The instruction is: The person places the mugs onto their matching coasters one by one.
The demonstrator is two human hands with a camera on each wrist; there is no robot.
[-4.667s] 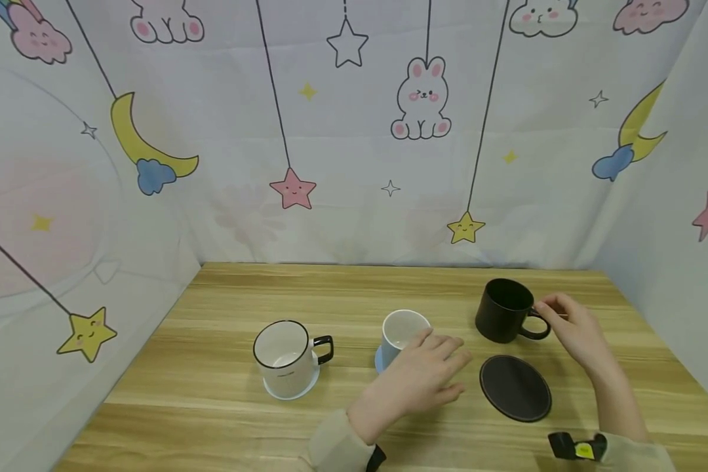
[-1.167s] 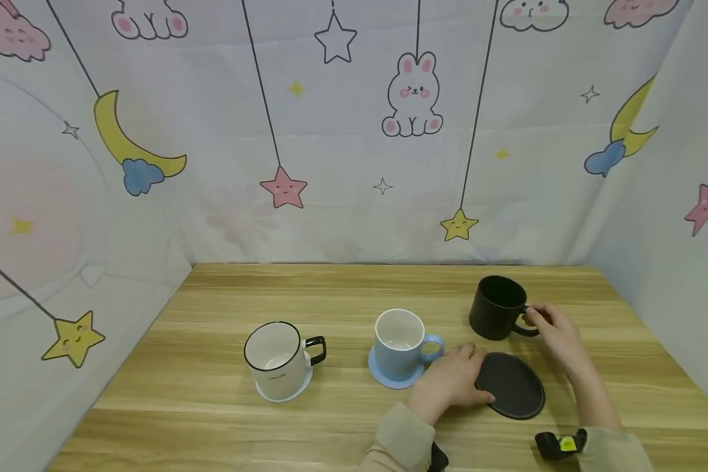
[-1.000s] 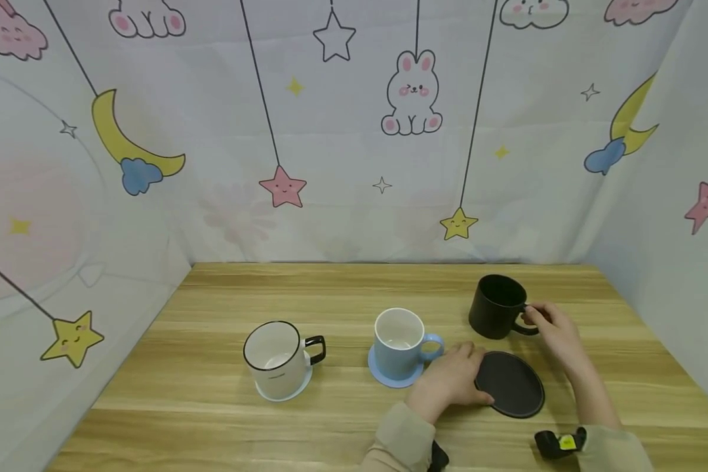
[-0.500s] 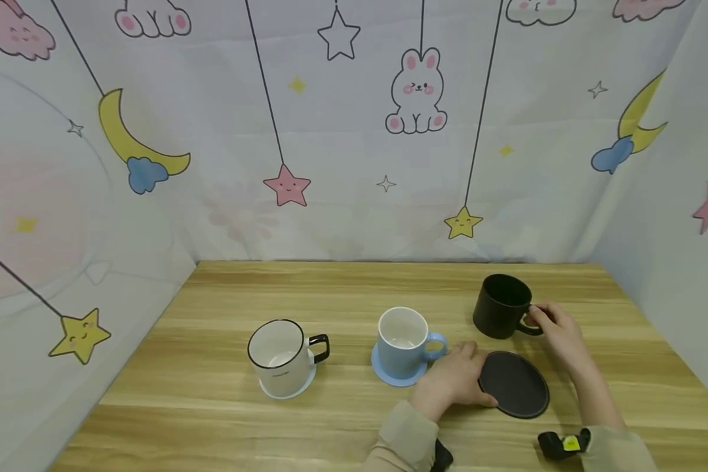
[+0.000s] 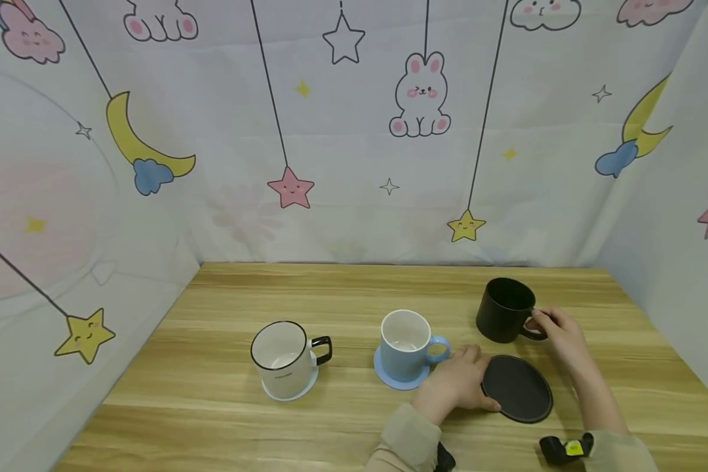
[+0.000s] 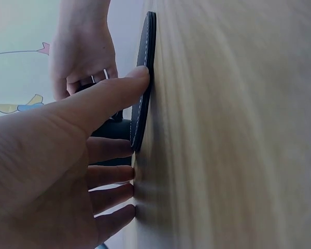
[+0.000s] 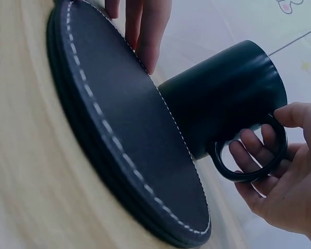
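Note:
A black mug (image 5: 505, 309) stands upright on the wooden table at the right. My right hand (image 5: 569, 334) grips its handle, thumb on top and fingers behind the loop, as the right wrist view shows. In front of the mug lies a round black coaster (image 5: 517, 389) with white stitching; its edge shows two layers. My left hand (image 5: 457, 380) holds the coaster's left rim, the thumb (image 6: 137, 83) on the near edge and a finger at the far side. The other left fingertips reach down to the tabletop. A light blue mug (image 5: 404, 351) on a blue coaster is beside this hand.
Further left, a white mug (image 5: 283, 367) with black rim and handle stands on a pale coaster (image 5: 292, 391). White printed cloth (image 5: 342, 216) rises behind the table (image 5: 330, 282) and at both sides. Black straps with small devices sit at both wrists.
From above the blue mug, my left hand has moved right and down onto the coaster's rim. My right hand has shifted slightly on the handle. Over the last second, both hands stay put.

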